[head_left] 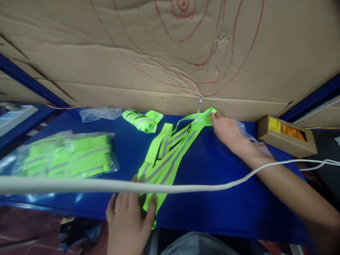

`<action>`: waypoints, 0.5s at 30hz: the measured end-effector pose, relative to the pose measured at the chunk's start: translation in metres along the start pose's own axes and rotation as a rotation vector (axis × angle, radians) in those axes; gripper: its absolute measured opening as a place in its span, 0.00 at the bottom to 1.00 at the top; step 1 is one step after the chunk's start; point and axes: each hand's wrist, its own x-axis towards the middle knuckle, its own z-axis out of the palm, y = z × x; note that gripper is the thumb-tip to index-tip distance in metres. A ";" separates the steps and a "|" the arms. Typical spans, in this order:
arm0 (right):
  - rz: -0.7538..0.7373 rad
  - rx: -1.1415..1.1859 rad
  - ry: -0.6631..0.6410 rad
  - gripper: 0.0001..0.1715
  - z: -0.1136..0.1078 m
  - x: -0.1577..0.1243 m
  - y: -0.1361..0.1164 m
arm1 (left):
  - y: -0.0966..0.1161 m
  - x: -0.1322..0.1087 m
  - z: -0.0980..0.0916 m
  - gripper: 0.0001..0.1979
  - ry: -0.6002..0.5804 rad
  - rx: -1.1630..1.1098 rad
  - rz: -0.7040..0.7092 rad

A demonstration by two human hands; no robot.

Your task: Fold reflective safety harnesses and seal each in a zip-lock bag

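Observation:
A neon-green reflective strap vest (172,156) with grey stripes lies stretched slantwise across the blue table. My right hand (225,127) grips its far end near the cardboard wall, fingers closed on the strap. At the near end, close to the table's front edge, my left hand (130,212) holds the straps between thumb and fingers. The white cable in front partly hides those fingertips. Another strap vest, rolled up (140,120), rests by the wall. To the left lie clear plastic bags (77,156) packed with folded green vests.
A white cable (191,188) crosses the view above the table (212,205). An empty-looking plastic bag (101,114) lies at the back left. At the right stands a cardboard box (287,136) with orange contents. Behind rises a cardboard wall (119,71) with red drawn rings.

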 end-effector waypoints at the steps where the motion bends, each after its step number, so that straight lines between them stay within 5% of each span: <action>1: -0.060 0.033 0.008 0.28 -0.001 -0.021 -0.018 | 0.001 0.000 0.001 0.27 -0.005 0.001 -0.012; 4: -0.490 0.404 0.136 0.28 0.003 -0.092 -0.075 | 0.005 -0.003 0.004 0.31 -0.027 -0.039 -0.045; 7: -0.776 0.720 0.098 0.49 0.013 -0.141 -0.109 | 0.006 -0.011 0.006 0.32 -0.062 -0.127 0.013; 10: -0.743 0.895 -0.086 0.50 0.022 -0.146 -0.108 | -0.001 -0.026 0.005 0.30 -0.114 -0.202 0.060; 15: -0.774 0.952 -0.170 0.26 0.024 -0.118 -0.084 | -0.021 -0.039 -0.007 0.26 -0.193 -0.269 0.149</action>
